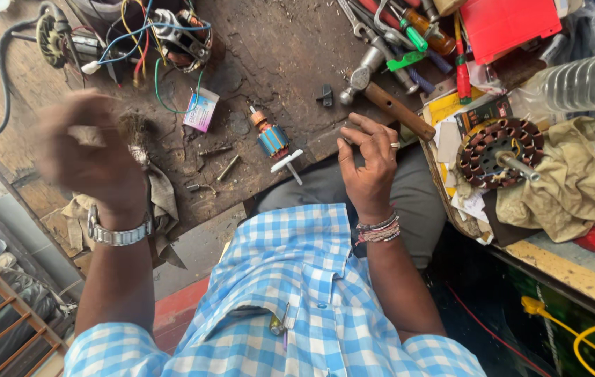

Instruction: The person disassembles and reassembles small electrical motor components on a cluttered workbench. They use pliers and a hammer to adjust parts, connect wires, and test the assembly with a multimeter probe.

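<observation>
**At the Cluttered Workbench, Two Hands Raised Above a Small Armature**

On the scarred wooden bench (290,49), a small motor armature (272,139) with a copper end and blue-wrapped core lay on its side, its white-tipped shaft pointing toward the person. Everything else sat around it.

The right hand (367,164) was raised just right of the armature, fingers curled inward with thumb and fingertips pinched close together. Whether something tiny was caught between them could not be told; nothing plainly showed. A ring and a stack of bracelets marked that hand and wrist.

The left hand (91,150), well left of the armature, was blurred by motion, so I cannot tell if it was clenched or loose. A worn brush (135,136) showed just beside it, perhaps held by it, above a grimy rag (161,199). A metal watch (117,234) sat on that wrist.

Between brush and armature lay loose bolts (222,159). Up and to the right of the armature, a wooden-handled hammer (381,94) rested within easy reach, probably for that reason, with screwdrivers and wrenches (409,31) heaped behind. Far right of the armature, a wound stator (500,152) sat on a tan cloth (570,188), likely to cushion it. Up and left of the armature, a wired motor (179,35) trailed coloured leads.
</observation>
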